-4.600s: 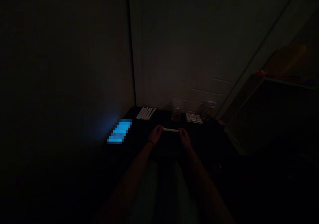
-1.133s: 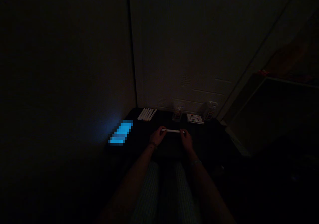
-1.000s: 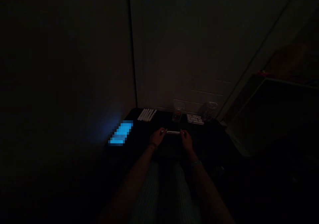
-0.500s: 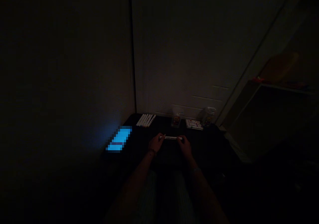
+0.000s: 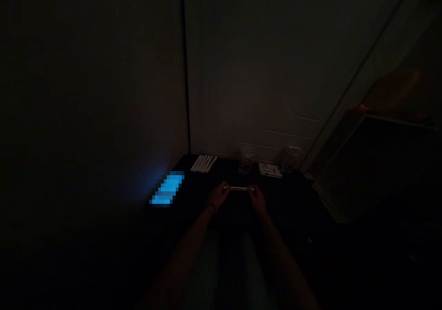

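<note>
A slim white pen-like stick, perhaps a marker (image 5: pixel 239 188), lies level between my two hands over the dark table (image 5: pixel 238 213). My left hand (image 5: pixel 218 195) pinches its left end, and a bracelet shows on that wrist. At the right end, my right hand (image 5: pixel 257 199) grips it between thumb and fingers. Dark print shows faintly along the stick's middle. Beyond my left hand, several white markers (image 5: pixel 203 163) lie side by side near the wall. The scene is very dim, so fine detail is lost.
A glowing blue screen, pixelated (image 5: pixel 167 189), lies at the table's left edge. Toward the back stand a clear container (image 5: pixel 246 163), a flat stack of white printed pieces (image 5: pixel 270 170) and another clear container (image 5: pixel 292 158). A wall (image 5: pixel 241 71) rises behind. Right of the table is a shelf unit (image 5: pixel 359 117).
Both hands keep hold of the white marker, which looks slightly turned about its length. The whole view has shifted a little; other things stay in place.
</note>
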The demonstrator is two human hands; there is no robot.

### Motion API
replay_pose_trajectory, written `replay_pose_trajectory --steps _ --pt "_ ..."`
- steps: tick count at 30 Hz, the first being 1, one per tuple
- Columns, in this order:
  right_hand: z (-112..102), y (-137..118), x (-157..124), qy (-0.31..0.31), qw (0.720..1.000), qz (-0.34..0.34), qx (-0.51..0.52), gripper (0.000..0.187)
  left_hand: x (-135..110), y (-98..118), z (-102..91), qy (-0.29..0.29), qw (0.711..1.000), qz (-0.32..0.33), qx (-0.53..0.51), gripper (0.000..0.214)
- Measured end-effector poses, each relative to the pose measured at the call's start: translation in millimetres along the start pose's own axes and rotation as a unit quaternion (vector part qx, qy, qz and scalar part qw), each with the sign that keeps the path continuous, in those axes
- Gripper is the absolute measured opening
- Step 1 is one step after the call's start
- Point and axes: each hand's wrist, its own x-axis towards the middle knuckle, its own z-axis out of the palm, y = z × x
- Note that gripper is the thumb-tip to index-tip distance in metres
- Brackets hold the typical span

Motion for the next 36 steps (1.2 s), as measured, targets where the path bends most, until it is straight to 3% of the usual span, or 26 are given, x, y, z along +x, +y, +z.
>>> replay_pose_trajectory --steps 5,19,36 --pt "0.7 -0.2 1.7 0.004 1.0 -0.001 -0.001 0.036 -3.6 4.1 -2.5 -0.009 1.0 0.015 -0.005 0.03" --pt "-1.0 -2.0 0.7 0.015 1.0 -0.003 -0.017 0.042 -1.5 4.8 -3.9 -0.036 0.999 -0.028 0.013 0.031" --pt "-2.2 -5.0 -0.7 0.014 0.999 0.01 -0.03 0.043 -3.3 7.2 -5.4 -0.026 0.999 -0.019 0.034 0.032"
